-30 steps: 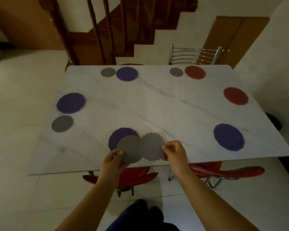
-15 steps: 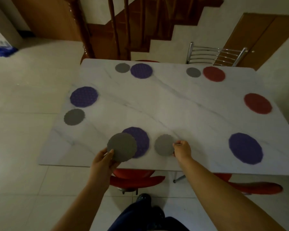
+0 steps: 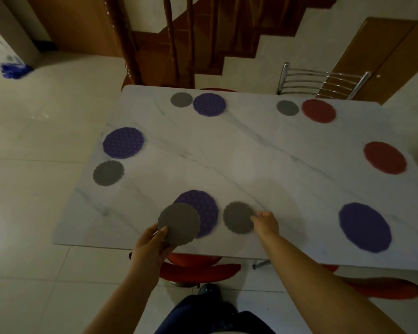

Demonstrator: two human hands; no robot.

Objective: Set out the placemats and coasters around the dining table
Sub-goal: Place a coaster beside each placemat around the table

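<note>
The right hand (image 3: 266, 224) pinches the right edge of a grey coaster (image 3: 238, 216). The coaster lies flat on the dining table (image 3: 251, 153), just beside the near purple placemat (image 3: 204, 208) and, as far as I can see, not on top of it. The left hand (image 3: 152, 244) grips a second coaster (image 3: 179, 224) by its lower edge, with the thumb on top, and holds it over the left part of the same placemat.

To do this step well, I think the right hand should let go straight upward, so that the thin disc does not slide. The small gap to the placemat should match the far coaster (image 3: 181, 99), which sits close beside its own mat. The second coaster probably belongs to the right purple placemat (image 3: 364, 226) or the red placemat (image 3: 385, 157) — neither has a coaster next to it.

Some things are not clear. I cannot tell if the left hand holds one coaster or a thin stack. The right fingertips are blurred, so the exact grip is a judgement. The right end of the table is cut off by the frame, and the red chair (image 3: 198, 271) is mostly hidden under the table top.
</note>
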